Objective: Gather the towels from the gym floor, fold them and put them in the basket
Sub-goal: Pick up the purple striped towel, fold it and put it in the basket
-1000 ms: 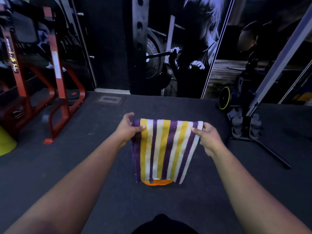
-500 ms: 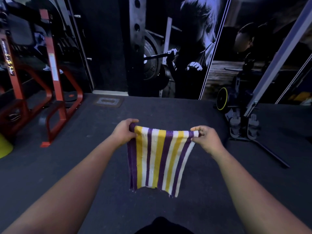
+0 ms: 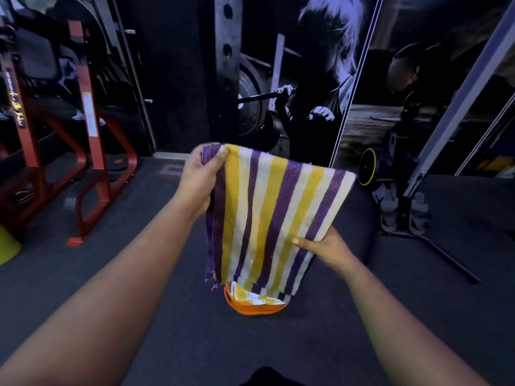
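Note:
A folded towel [image 3: 267, 215] with purple, yellow and white stripes hangs in front of me. My left hand [image 3: 199, 181] pinches its upper left corner, thumb on the front. My right hand [image 3: 324, 246] grips the right edge lower down, thumb on the front and fingers behind the cloth. Under the towel's lower edge an orange basket [image 3: 255, 307] stands on the floor, with another striped towel [image 3: 250, 296] lying inside it. The hanging towel hides most of the basket.
A red steel gym frame [image 3: 89, 151] stands at the left, with a yellow cone [image 3: 7, 246] beside it. A black stand with a yellow-rimmed wheel [image 3: 367, 167] and long floor legs [image 3: 446, 260] is at the right. A wall mural lies ahead. Dark mat [image 3: 139, 218] covers the floor.
My right hand has dropped from the towel's top right corner to its right edge. The left hand has lifted its corner higher. The basket shows again beneath the towel.

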`<action>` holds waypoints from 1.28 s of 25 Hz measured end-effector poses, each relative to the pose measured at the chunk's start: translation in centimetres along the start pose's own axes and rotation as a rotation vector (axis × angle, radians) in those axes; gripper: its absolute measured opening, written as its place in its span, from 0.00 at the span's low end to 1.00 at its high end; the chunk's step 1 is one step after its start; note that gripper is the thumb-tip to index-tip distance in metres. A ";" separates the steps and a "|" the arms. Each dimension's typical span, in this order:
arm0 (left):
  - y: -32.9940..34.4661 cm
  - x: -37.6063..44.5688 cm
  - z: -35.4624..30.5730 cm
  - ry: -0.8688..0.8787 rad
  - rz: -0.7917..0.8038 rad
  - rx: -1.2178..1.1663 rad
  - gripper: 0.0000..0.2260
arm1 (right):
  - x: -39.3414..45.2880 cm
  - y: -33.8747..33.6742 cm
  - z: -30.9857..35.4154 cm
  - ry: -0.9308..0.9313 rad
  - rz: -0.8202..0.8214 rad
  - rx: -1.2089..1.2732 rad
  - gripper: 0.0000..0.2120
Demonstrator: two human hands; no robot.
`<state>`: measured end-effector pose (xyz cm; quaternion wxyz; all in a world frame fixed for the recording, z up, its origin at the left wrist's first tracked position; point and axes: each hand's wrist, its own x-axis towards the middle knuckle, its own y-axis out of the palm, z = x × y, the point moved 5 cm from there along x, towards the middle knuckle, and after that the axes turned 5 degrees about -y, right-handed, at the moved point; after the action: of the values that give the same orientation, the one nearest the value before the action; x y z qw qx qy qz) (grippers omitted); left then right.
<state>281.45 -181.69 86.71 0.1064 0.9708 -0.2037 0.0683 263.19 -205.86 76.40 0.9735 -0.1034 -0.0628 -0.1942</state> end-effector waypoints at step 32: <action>-6.4 -1.3 33.2 -0.350 0.569 1.768 0.17 | 3.6 5.7 -21.8 0.348 0.477 -1.056 0.11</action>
<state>285.81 -183.28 53.23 -0.7208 0.6100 -0.3206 0.0747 270.53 -206.99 54.80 0.8031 -0.5507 0.2272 0.0105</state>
